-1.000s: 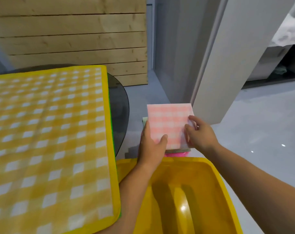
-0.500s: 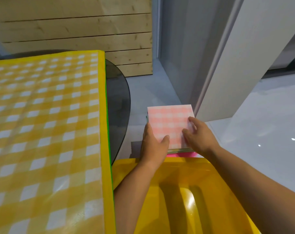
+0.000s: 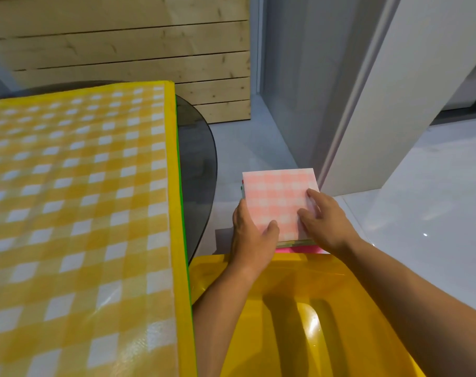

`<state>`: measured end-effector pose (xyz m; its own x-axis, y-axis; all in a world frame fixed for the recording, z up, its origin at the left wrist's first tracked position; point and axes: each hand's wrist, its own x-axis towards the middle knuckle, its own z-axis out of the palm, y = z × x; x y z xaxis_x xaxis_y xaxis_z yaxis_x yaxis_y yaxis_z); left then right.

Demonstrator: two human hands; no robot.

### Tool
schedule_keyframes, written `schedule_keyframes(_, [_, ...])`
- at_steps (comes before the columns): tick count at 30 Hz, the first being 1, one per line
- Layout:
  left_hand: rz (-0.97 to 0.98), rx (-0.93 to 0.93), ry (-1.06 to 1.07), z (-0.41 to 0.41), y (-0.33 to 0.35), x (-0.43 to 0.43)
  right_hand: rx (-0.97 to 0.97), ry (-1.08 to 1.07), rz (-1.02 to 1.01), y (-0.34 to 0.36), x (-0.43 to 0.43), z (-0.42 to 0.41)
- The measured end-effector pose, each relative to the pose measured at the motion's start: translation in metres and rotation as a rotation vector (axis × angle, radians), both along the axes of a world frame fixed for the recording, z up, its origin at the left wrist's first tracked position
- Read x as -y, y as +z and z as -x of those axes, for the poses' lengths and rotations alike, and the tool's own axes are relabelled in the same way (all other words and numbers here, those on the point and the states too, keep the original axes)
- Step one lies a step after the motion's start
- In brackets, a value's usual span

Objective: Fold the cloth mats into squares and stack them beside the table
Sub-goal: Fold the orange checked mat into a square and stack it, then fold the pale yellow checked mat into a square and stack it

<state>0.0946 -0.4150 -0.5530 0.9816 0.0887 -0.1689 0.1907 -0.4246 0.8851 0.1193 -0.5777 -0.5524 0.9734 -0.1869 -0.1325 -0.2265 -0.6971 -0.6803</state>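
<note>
Holding a folded pink-and-white checked cloth mat square (image 3: pixel 279 198) flat on top of a stack of folded mats (image 3: pixel 299 249), with green and bright pink edges peeking out beneath at the left and near sides. Gripping its near left corner with the left hand (image 3: pixel 252 235), thumb laid on top and fingers wrapped round the left edge. Covering its near right corner with the right hand (image 3: pixel 325 220), thumb and forefinger bent and pressed on the top face; cannot tell whether that grip closes round the edge, with the remaining fingers hidden.

Reaching with both forearms across a glossy yellow plastic seat (image 3: pixel 299 308), to the stack just beyond its far rim. Set low, beside and apart from a dark round glass surface (image 3: pixel 201 159). Cannot tell what carries the stack.

On the surface, spread flat, a large yellow-and-white checked cloth mat (image 3: pixel 76 213) with a yellow border and a green edge showing under its right side. Behind, a pale wooden plank wall (image 3: pixel 122 50); to the right, a white panel (image 3: pixel 408 91) standing on the glossy grey floor (image 3: pixel 422 213).
</note>
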Motion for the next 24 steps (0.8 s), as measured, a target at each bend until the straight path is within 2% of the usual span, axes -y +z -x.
schedule_keyframes(5, [-0.034, 0.048, 0.072, 0.014, 0.001, 0.003, 0.132, -0.059, -0.088, 0.015, 0.009, 0.009])
schedule_keyframes(12, [0.136, 0.118, 0.127, 0.061, 0.034, 0.014, 0.141, -0.016, -0.017, 0.076, 0.014, 0.047])
schedule_keyframes(15, [0.189, 0.110, 0.108, 0.085, 0.066, 0.019, 0.156, 0.005, -0.042, 0.116, 0.006, 0.081])
schedule_keyframes(20, [0.386, 0.132, 0.051, 0.128, 0.136, 0.022, 0.227, 0.029, -0.050, 0.185, -0.010, 0.137])
schedule_keyframes(24, [0.431, 0.188, -0.033, 0.149, 0.195, -0.005, 0.286, 0.078, -0.052, 0.235, -0.032, 0.170])
